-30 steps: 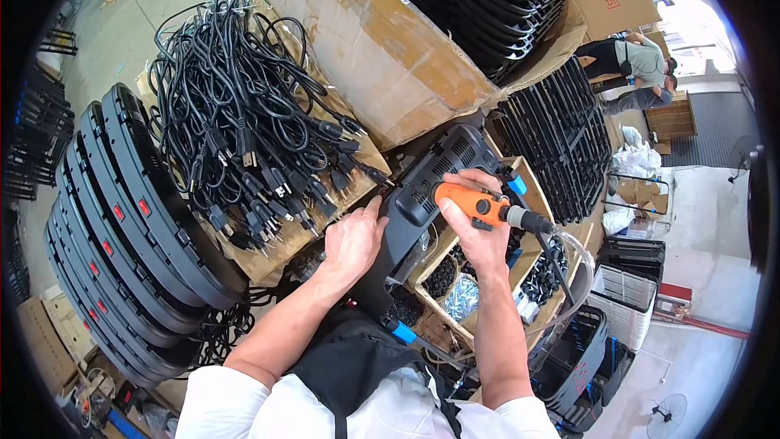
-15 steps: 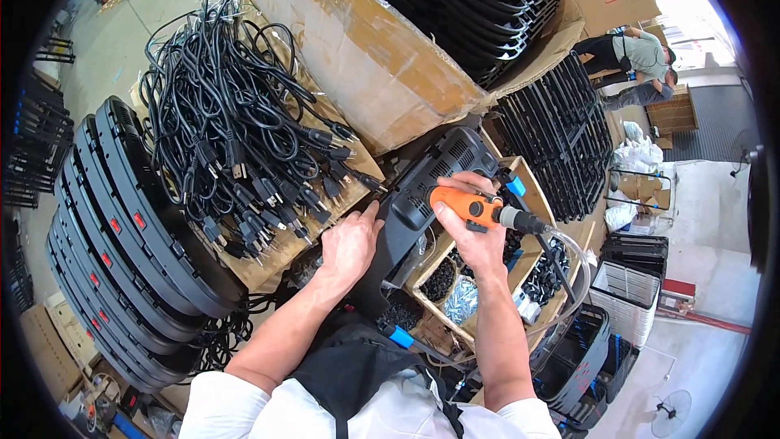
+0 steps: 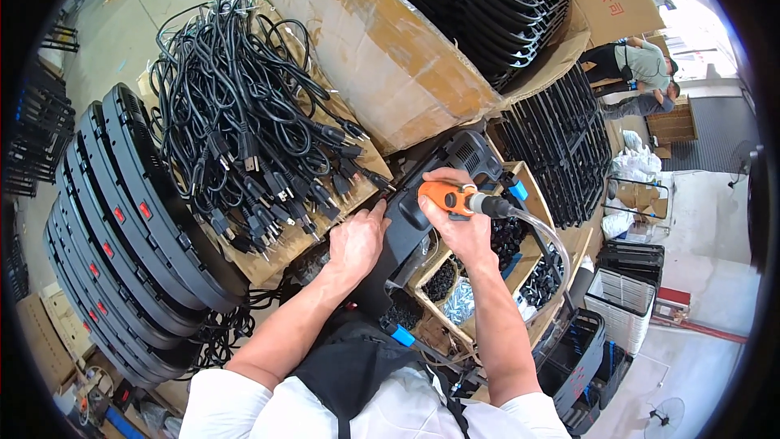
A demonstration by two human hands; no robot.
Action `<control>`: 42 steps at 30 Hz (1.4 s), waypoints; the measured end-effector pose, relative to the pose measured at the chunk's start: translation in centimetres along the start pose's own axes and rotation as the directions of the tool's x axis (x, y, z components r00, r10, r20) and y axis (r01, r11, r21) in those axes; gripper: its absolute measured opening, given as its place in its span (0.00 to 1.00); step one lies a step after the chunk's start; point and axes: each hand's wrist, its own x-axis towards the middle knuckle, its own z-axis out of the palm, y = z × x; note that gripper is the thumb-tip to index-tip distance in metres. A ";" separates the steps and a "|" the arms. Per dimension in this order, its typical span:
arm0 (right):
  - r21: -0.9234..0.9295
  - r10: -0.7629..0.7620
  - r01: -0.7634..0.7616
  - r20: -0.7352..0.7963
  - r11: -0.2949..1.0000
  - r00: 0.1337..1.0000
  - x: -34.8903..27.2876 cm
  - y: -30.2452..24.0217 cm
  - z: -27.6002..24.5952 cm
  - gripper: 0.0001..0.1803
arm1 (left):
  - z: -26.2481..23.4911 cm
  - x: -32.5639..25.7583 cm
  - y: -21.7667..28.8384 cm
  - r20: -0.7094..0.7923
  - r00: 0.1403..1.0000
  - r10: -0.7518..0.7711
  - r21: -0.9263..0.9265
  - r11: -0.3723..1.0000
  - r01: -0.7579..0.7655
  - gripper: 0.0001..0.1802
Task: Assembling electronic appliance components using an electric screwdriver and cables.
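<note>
A long black plastic housing (image 3: pixel 394 236) with vent slots lies in front of me, running from near my waist toward the carton. My left hand (image 3: pixel 355 242) grips its left edge, fingertips bent against the rim; the thumb is not clear. In my right hand (image 3: pixel 461 228), the fingers wrap round an orange air screwdriver (image 3: pixel 449 197) held over the housing. A clear hose (image 3: pixel 556 245) trails from its grey rear end. The driver's tip is hidden, so I cannot tell whether it touches the housing. Close by on the right, a wooden parts tray (image 3: pixel 530 258) holds screws and small black parts.
Left of the housing, black power cords (image 3: pixel 244 138) pile on cardboard. Curved black panels (image 3: pixel 134 219) with red switches stack at far left. A large carton (image 3: pixel 390 57) holds black shells (image 3: pixel 496 0). Black frames (image 3: pixel 556 142) stand at right. Two people (image 3: pixel 642 69) are farther back.
My right hand and the air screwdriver have moved left along the housing, away from the vent slots. My left hand stays at the housing's edge. The whole view has shifted slightly.
</note>
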 end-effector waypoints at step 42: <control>0.508 -0.030 0.236 -0.380 0.828 0.924 -29.7 3.8 -5.1 0.29 | 5.4 -17.5 5.2 0.702 0.710 0.051 -0.708 -0.057 0.704 0.13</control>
